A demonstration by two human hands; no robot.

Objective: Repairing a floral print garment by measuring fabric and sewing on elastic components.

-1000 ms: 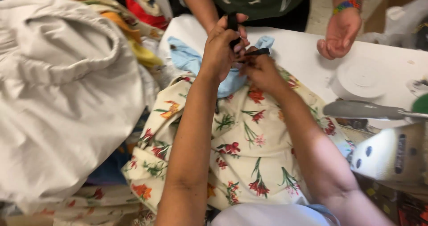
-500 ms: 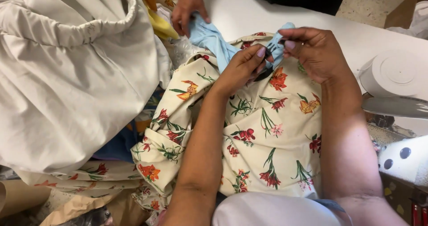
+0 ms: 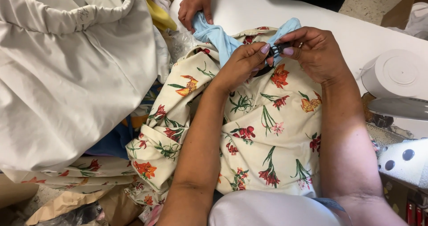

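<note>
Both hands are brought together at the top of a cream floral fabric (image 3: 267, 132) spread over the lap and table edge. A small black clip (image 3: 273, 51) is pinched between the fingertips of the left hand (image 3: 240, 65) and the right hand (image 3: 314, 52); each hand is closed narrowly on it, thumb against forefinger. The clip is held just above the fabric's upper edge, beside a light blue cloth (image 3: 218, 36) that is tucked under the floral piece and shows at 2 places, left and right of the hands. Whether the clip is attached to the fabric cannot be told.

At the top of the view, the blue cloth is gripped by another person's hand (image 3: 195, 5), resting on a white table (image 3: 356, 34). A large pale grey sheet (image 3: 67, 74) is heaped at the left, with more floral fabric and brown paper (image 3: 62, 206) seen beneath it. At the right, a white round spool-like part (image 3: 397, 72) and the white body of a sewing machine (image 3: 403, 161) are seen.
</note>
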